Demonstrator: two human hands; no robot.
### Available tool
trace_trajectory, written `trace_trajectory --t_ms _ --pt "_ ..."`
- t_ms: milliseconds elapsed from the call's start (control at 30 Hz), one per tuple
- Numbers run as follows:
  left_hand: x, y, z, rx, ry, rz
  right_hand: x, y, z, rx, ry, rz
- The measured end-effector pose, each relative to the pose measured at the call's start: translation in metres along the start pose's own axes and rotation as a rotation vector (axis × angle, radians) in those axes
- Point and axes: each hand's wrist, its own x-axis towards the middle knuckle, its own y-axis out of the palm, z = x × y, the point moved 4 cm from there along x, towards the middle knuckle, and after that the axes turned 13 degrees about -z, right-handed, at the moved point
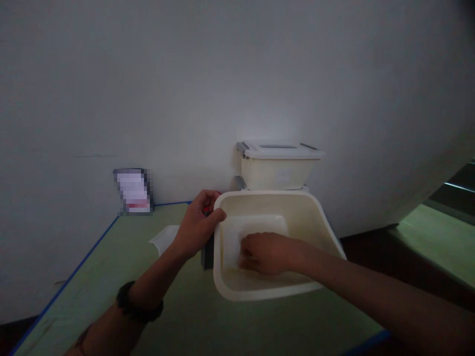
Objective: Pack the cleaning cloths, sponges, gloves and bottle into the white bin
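A cream-white plastic basin (326, 225) with rounded corners is tilted toward me over the table. My left hand (200, 220) grips its left rim, the thumb over the edge and the fingers partly hidden behind it. Inside the basin, my right hand (269, 253) is low near the bottom with its fingers curled together. Whatever those fingers hold, if anything, is hidden and slightly blurred. A small red thing (206, 211) shows beside my left fingers, and a dark grey object (207, 254) is partly covered by the basin's left side.
Behind the basin, a lidded white storage box (274, 170) stands against the wall. A blurred-out screen device (135, 191) leans at the back left of the green table (92, 277), which has a blue edge. A white sheet-like piece (165, 238) lies by my left forearm.
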Motion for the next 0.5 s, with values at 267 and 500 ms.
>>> trace_trajectory --t_ms 267,500 --pt "-0.003 -0.002 -0.006 0.017 0.059 -0.002 0.013 0.000 0.003 -0.106 0.047 -0.136" --pt "-0.005 0.023 0.010 -0.162 -0.135 -0.025 -0.005 -0.019 -0.019 -0.115 0.080 0.017"
